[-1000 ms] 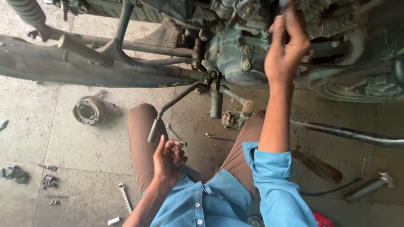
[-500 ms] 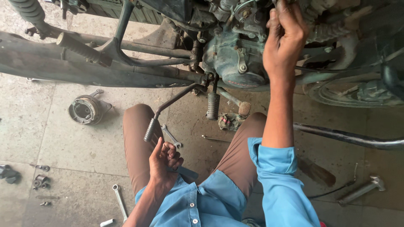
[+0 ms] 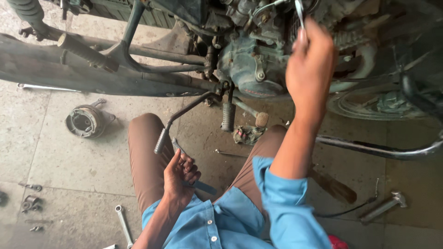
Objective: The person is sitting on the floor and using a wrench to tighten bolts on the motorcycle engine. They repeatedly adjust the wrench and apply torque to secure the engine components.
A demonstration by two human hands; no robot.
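Observation:
My right hand (image 3: 308,62) is raised at the side of the motorcycle engine (image 3: 251,69), its fingers closed on a thin shiny metal tool (image 3: 300,13) that points up into the engine parts. My left hand (image 3: 179,177) rests low by my left knee, fingers curled around a dark flat tool (image 3: 203,187) that sticks out to the right. Both blue sleeves and my brown trousers fill the lower middle of the view.
A long dark exhaust pipe (image 3: 55,74) runs across the left. The kick lever (image 3: 182,113) and a footpeg (image 3: 228,117) hang just above my knees. On the floor lie a round brake plate (image 3: 85,121), a spanner (image 3: 123,223), a hammer (image 3: 383,207) and small parts (image 3: 30,203).
My right hand has drawn slightly down and back from the engine, and the thin shiny tool now shows above its fingers. The left hand stays by my knee.

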